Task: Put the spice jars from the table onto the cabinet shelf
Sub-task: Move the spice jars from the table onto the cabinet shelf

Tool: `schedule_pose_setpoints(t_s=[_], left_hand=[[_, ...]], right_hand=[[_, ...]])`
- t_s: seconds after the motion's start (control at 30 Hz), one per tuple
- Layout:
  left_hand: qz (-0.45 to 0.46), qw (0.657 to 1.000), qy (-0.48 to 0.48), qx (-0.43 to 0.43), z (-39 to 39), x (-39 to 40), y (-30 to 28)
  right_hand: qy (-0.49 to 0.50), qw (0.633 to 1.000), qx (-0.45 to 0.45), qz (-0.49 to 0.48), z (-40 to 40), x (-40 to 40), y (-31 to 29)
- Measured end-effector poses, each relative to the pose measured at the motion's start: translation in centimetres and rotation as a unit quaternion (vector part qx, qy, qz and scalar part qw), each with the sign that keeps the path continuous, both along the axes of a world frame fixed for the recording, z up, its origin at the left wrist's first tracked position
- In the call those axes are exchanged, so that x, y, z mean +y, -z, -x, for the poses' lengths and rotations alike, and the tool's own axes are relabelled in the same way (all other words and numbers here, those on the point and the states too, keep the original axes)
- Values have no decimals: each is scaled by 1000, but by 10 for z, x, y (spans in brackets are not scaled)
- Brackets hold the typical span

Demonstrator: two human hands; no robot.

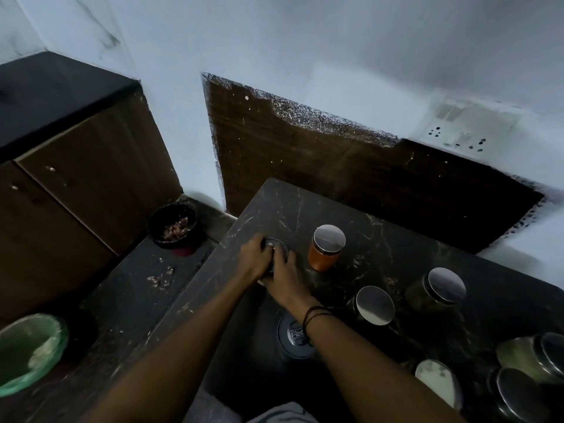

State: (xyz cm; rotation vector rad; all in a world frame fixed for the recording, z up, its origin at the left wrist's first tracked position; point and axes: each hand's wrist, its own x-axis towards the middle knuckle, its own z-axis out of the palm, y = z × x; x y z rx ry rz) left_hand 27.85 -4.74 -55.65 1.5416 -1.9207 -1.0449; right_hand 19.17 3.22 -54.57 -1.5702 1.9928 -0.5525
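One steel-lidded jar is clasped by the left hand and right hand on the dark marble table; the orange jar and the other steel-lidded jars remain unshelved.

Dim room: white wall, brown wooden cabinet, dark floor.

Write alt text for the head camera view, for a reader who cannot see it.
Both hands, left hand and right hand, grip one metal-lidded jar near the far left of a dark marble table. An orange jar stands just to its right, and more lidded jars sit further right. A green-lined bin stands on the floor.
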Motion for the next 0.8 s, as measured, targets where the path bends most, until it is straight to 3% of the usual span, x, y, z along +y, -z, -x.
schedule_pose_setpoints(t_s=[0.13,0.3,0.43,0.57,0.63,0.7,0.8], left_hand=[[3,998,-43,43,0,-1,-14],[-20,977,-105,184,-4,1,-45],[-47,953,-77,288,-5,8,-56],[-99,930,-28,353,-2,14,-59],[-134,919,10,371,0,19,-60],[-174,911,34,373,4,26,-62],[-189,904,42,381,11,37,-63]], right_hand=[[43,993,-32,101,8,-3,-8],[110,934,-246,235,34,-2,-31],[126,867,-430,218,59,1,-52],[138,809,-543,178,73,3,-60],[152,762,-610,154,76,5,-61],[172,723,-658,120,74,10,-61],[187,710,-676,69,71,19,-59]])
